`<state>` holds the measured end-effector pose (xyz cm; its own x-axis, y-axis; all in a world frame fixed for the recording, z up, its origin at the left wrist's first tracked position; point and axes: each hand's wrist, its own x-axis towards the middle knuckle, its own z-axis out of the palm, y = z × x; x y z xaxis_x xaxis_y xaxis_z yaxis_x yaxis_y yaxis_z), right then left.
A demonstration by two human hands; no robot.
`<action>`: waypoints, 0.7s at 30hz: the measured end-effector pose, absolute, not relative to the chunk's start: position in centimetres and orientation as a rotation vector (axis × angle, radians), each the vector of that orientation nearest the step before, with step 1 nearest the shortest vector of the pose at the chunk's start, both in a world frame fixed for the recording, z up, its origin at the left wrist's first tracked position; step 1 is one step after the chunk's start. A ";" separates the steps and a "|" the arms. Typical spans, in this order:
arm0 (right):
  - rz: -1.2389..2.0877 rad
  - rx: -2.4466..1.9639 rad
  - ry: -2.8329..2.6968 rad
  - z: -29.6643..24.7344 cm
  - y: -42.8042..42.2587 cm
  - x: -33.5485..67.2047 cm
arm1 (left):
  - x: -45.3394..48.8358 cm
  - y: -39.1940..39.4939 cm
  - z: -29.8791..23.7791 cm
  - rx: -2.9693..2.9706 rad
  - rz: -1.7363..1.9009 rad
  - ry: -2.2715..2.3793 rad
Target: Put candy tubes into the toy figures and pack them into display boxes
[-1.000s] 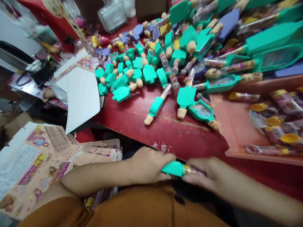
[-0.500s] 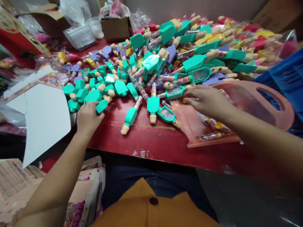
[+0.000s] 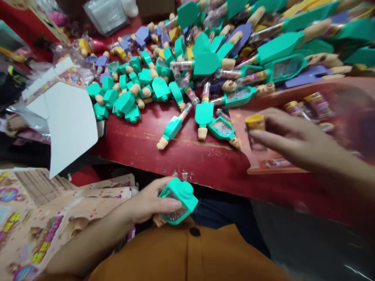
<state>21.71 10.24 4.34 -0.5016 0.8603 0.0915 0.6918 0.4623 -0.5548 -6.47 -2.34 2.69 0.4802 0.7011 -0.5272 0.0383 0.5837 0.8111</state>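
Note:
My left hand [image 3: 146, 201] is closed around a teal toy case [image 3: 186, 201] with a clear window and a tan end, held in front of my body. Small beads show through the window under my thumb. Between the thumb and fingers of my right hand [image 3: 293, 134] is a small clear tube with a yellow cap [image 3: 254, 122]. This hand hovers over the pink translucent tray [image 3: 247, 144], where more printed tubes [image 3: 318, 104] lie. On the red table [image 3: 131, 150] several teal pieces with tan ends are close by, some with clear tubes attached.
A heap of teal, purple and yellow toy pieces [image 3: 278, 48] covers the back of the table. A white card sheet [image 3: 72, 121] overhangs the left edge. Printed cartons [image 3: 52, 230] are stacked below left, and a pack of clear tubes [image 3: 106, 15] lies at the back.
My left hand has come from the pile toward my body with a teal case in it. My right hand has lifted a yellow-capped tube from the tray. The view has shifted.

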 end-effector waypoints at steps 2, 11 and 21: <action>1.023 -1.144 -2.321 4.7 7.2 21.2 | -4.7 -3.1 1.3 0.627 0.441 0.899; 0.441 -0.498 -2.805 4.2 2.4 19.7 | -3.3 -1.3 2.9 1.048 0.215 0.967; 1.458 -0.760 -2.567 2.0 -2.8 19.3 | -2.4 -5.2 1.7 1.620 -0.029 1.032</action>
<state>19.34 -2.85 2.01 -0.8717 0.4632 -0.1601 0.3747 0.4194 -0.8268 -2.39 -5.23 1.72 0.6122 0.5946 -0.5213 0.6225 0.0441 0.7813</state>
